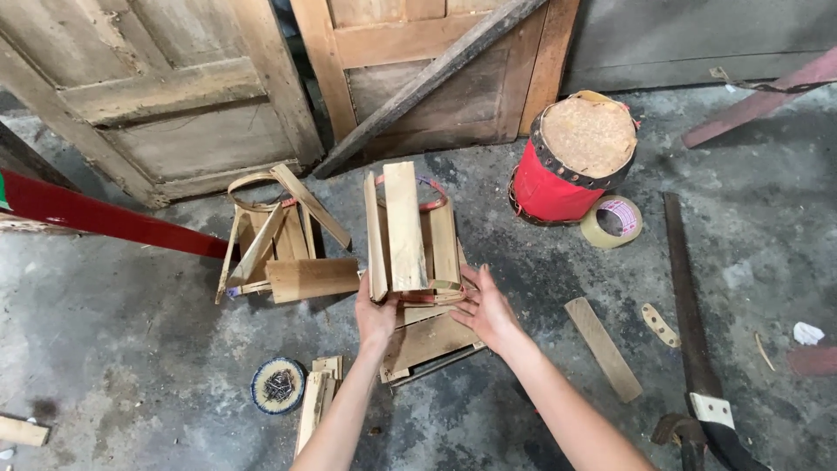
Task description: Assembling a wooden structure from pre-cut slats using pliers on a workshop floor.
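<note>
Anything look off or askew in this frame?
Yes: the half-built slat frame left of the left hand has slats leaning crooked. The slat bundle both hands steady looks square; right hand rests open against it.

Dim, even light; sharp, edges bowed

red drum point(567, 170), tape roll point(612, 221), saw point(689, 305)
</note>
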